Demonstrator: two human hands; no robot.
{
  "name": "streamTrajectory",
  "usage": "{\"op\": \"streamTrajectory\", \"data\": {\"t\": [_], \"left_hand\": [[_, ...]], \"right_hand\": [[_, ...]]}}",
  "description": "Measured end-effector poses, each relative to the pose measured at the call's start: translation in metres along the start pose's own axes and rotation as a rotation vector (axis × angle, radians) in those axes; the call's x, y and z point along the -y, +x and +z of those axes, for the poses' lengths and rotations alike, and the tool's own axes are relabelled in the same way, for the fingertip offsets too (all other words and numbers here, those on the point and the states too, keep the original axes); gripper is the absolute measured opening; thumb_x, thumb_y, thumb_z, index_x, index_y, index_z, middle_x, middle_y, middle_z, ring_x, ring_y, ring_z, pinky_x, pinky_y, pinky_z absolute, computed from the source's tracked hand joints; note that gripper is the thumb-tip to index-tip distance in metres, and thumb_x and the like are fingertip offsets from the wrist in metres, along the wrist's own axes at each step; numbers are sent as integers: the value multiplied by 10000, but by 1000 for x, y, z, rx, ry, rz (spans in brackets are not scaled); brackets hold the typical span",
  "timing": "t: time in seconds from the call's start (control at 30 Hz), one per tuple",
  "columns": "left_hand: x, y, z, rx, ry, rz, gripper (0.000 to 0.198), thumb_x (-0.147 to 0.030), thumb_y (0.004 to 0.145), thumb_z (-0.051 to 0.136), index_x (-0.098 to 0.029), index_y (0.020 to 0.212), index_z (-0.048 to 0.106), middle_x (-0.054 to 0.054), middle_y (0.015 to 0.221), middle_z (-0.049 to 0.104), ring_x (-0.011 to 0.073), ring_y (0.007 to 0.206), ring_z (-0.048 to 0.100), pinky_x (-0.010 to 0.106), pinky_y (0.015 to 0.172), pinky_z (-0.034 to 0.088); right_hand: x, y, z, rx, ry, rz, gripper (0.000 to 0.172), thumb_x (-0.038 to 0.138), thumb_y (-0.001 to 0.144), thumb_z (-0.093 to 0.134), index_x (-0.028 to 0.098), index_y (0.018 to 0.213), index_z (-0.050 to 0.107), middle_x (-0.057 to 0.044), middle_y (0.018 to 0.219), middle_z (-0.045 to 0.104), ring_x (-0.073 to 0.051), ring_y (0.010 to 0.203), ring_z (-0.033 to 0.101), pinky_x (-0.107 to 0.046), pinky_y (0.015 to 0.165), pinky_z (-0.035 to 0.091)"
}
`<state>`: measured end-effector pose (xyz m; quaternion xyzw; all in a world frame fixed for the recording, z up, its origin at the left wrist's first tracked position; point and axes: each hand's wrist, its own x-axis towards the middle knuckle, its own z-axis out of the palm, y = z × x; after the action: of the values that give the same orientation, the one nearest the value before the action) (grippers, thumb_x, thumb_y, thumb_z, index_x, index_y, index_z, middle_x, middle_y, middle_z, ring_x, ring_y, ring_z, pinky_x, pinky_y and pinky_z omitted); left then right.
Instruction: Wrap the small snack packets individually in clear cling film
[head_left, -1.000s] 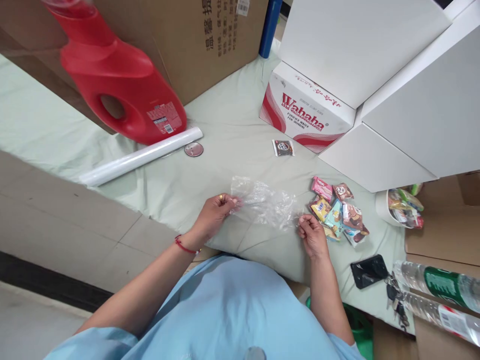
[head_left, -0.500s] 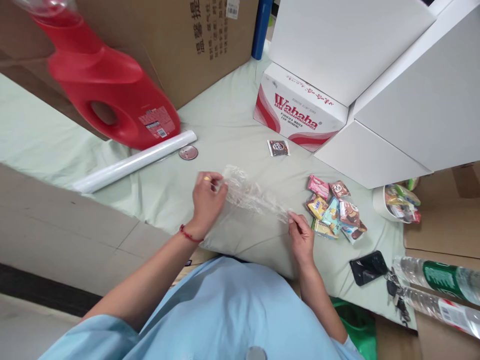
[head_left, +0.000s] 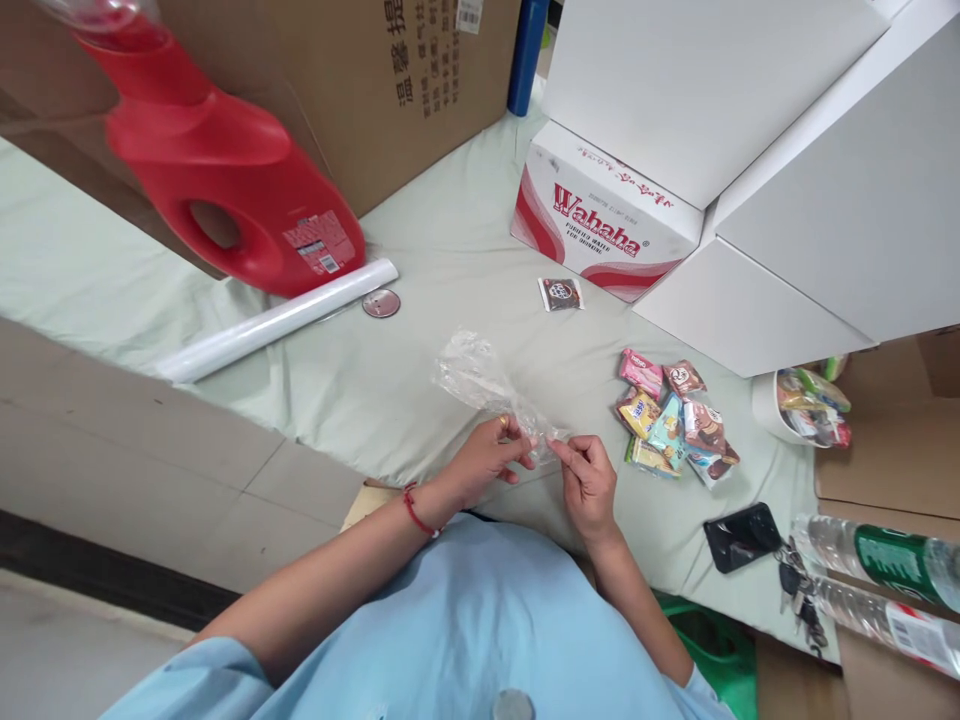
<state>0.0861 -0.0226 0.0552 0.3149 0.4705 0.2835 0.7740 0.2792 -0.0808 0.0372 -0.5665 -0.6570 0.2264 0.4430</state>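
Note:
A crumpled clear plastic bag (head_left: 474, 368) stretches over the pale green cloth in front of me. My left hand (head_left: 495, 457), with a red cord bracelet at the wrist, pinches the near part of the bag. Close by on the right, my right hand (head_left: 587, 478) grips the bag's end between thumb and forefinger. The bag's far part spreads loosely beyond my left hand. To the right of my right hand lies a pile of small wrapped snacks (head_left: 667, 425). One dark snack packet (head_left: 561, 294) lies apart, farther back.
At the left are a red detergent bottle (head_left: 240, 190), a white roll (head_left: 277, 320) and a round disc (head_left: 381, 303). A Wahaha carton (head_left: 600, 225) stands behind. On the right are a white tub (head_left: 772, 408), a black phone (head_left: 742, 537), keys (head_left: 799, 590) and plastic bottles (head_left: 885, 560).
My left hand has moved right and toward me, from the bag's far left end to near my right hand. The bag's left part now lies loose. My right hand stays nearly in place.

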Motion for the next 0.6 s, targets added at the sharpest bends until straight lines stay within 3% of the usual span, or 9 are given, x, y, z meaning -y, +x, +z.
{"op": "streamTrajectory", "data": {"t": [0.13, 0.3, 0.4, 0.53, 0.6], "left_hand": [[5, 2, -1, 51, -31, -3, 365, -454, 667, 867, -184, 800, 661, 15, 775, 671, 192, 768, 699, 257, 592, 488], [4, 3, -7, -62, -78, 99, 328, -439, 671, 854, -184, 787, 683, 12, 787, 695, 178, 757, 689, 275, 653, 489], [1, 4, -10, -84, -46, 132, 325, -454, 683, 836, -190, 787, 677, 10, 787, 690, 173, 740, 677, 283, 664, 486], [3, 4, -13, -77, 13, 156, 313, -461, 708, 813, -198, 776, 658, 8, 750, 675, 171, 723, 655, 297, 676, 490], [5, 4, -13, -66, 42, 175, 301, -459, 722, 806, -199, 757, 658, 8, 731, 669, 172, 720, 646, 305, 686, 490]], "right_hand": [[0, -3, -3, -17, 36, 35, 346, 195, 1021, 559, 336, 1202, 819, -45, 927, 626, -177, 841, 642, -320, 726, 528], [-1, -4, -16, 98, 85, -5, 318, 187, 958, 538, 267, 938, 845, -93, 1120, 645, -194, 861, 621, -363, 744, 536], [-1, -1, -25, 123, 82, 4, 304, 185, 940, 526, 249, 877, 817, -100, 1162, 652, -208, 885, 620, -392, 778, 541], [-1, 11, -32, -4, 17, 32, 218, 237, 973, 591, 274, 1003, 805, -96, 1150, 636, -226, 943, 630, -402, 814, 549], [2, 17, -29, 24, -53, 1, 222, 302, 951, 693, 302, 1147, 798, -110, 1245, 620, -237, 974, 621, -421, 844, 556]]}}
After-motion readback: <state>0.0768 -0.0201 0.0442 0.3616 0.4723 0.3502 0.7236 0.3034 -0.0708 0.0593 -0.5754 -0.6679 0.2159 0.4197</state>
